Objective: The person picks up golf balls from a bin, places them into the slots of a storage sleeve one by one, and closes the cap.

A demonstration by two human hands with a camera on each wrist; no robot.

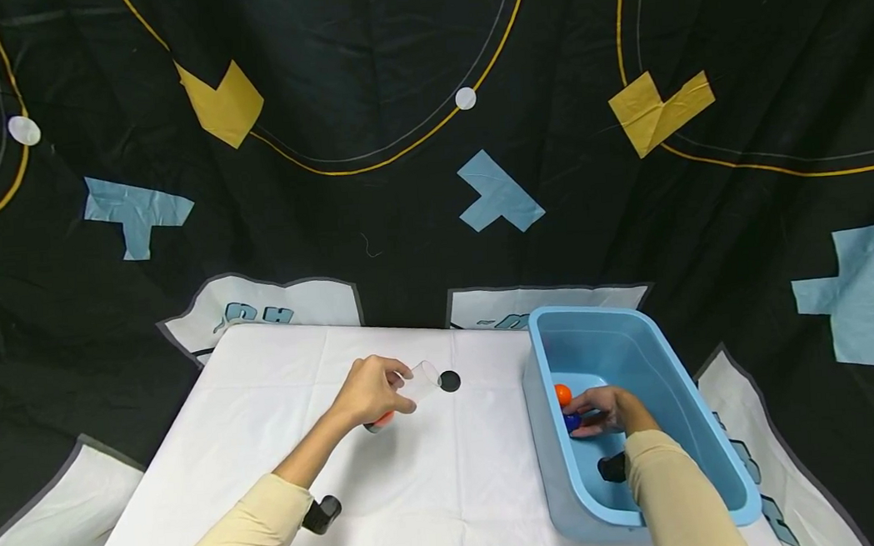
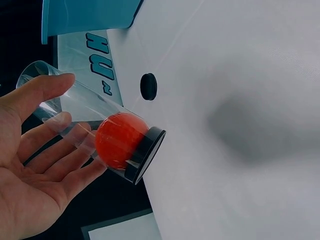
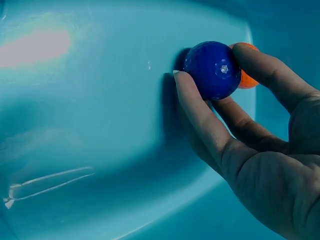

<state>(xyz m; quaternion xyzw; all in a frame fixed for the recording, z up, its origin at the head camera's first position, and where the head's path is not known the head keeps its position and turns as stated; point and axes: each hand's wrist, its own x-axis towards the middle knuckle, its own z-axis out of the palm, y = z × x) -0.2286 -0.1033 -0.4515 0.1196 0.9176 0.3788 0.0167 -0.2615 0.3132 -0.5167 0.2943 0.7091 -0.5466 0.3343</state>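
My left hand (image 1: 372,390) grips a clear plastic tube (image 2: 82,97), held tilted above the white table. Thumb and fingers wrap its sides. An orange-red ball (image 2: 120,140) lies inside at the lower end, against a black cap (image 2: 148,156) that closes it; the upper end has no cap on it. A loose black cap (image 1: 449,381) lies on the table near the tube. Inside the blue bin, my right hand (image 1: 606,409) pinches a blue ball (image 3: 211,70) between thumb and fingers. Partly hidden behind it is an orange ball (image 3: 248,75) by the bin wall.
The blue bin (image 1: 589,309) stands on the right side of the white-covered table (image 1: 420,491), its walls rising around my right hand. Behind the table hangs a black cloth (image 1: 376,252) with yellow and light-blue shapes on it.
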